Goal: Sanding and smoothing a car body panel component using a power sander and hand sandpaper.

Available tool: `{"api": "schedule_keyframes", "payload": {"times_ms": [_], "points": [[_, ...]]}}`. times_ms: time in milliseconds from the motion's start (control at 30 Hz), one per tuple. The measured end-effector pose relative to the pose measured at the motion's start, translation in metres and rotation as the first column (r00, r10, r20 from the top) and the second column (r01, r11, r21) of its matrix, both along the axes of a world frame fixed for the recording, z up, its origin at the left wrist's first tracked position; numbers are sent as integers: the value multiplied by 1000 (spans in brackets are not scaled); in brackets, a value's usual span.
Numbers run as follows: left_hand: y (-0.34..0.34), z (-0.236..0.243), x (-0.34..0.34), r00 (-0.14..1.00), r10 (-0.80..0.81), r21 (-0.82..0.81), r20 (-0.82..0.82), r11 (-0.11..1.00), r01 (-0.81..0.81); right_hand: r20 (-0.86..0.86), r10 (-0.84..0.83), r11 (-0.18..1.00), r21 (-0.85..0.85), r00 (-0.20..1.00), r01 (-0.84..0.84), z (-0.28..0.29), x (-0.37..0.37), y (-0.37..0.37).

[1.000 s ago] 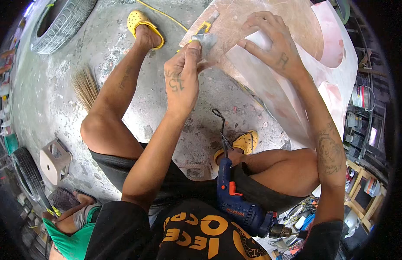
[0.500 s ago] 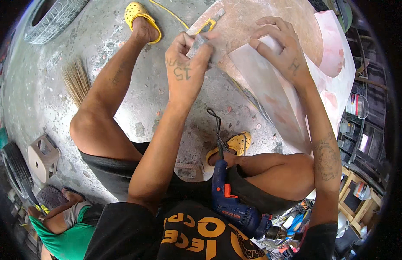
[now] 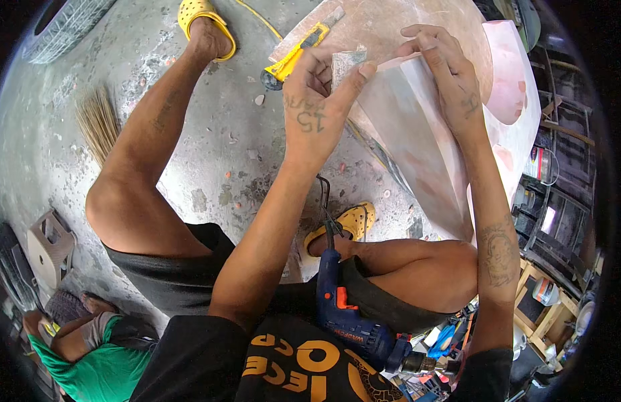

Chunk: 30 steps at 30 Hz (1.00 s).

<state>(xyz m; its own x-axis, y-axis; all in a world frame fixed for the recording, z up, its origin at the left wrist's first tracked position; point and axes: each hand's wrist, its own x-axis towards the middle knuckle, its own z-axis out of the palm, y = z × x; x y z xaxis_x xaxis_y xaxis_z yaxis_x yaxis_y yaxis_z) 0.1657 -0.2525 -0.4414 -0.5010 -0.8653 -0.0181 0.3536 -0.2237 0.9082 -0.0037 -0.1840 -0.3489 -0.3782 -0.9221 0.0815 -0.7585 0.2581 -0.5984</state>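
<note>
My left hand (image 3: 317, 107) is closed round a small dusty grey piece, which looks like folded sandpaper (image 3: 347, 65), pinched between thumb and fingers. To its right stands a long tapering panel (image 3: 424, 144), whitish with pink patches. My right hand (image 3: 452, 77) curls its fingers over the panel's upper end, and part of the grip is hidden. The sandpaper is just left of that end; a small gap seems to separate them. Behind my left hand lies a yellow box cutter (image 3: 298, 53) with a dark end, partly on a round, dusty brownish board (image 3: 364, 20).
A blue power drill (image 3: 351, 321) lies across my lap, its cord hanging toward my yellow clog (image 3: 357, 221). On the left are a bristle broom (image 3: 97, 120), a stool (image 3: 49, 248) and a tire (image 3: 62, 30). Another person in green (image 3: 89, 365) sits lower left.
My left hand has moved right with the sandpaper, closer to the panel's end, uncovering more of the box cutter. My right hand's fingers have shifted on the panel. The view has moved slightly.
</note>
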Motion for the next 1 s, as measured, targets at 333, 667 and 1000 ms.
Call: {"api": "schedule_keyframes", "payload": {"times_ms": [333,667,1000], "points": [[3,-12,-11,996,81,-232,-23,969,-84,-64,131,989,-58,989,-135,-6,-12,7],[37,-5,-22,941,337,-368,16,877,-308,-27,236,970,-60,971,-237,-1,-12,12],[52,3,-37,943,333,-71,-8,940,-333,-116,279,951,-105,953,-291,-7,-21,8]]}}
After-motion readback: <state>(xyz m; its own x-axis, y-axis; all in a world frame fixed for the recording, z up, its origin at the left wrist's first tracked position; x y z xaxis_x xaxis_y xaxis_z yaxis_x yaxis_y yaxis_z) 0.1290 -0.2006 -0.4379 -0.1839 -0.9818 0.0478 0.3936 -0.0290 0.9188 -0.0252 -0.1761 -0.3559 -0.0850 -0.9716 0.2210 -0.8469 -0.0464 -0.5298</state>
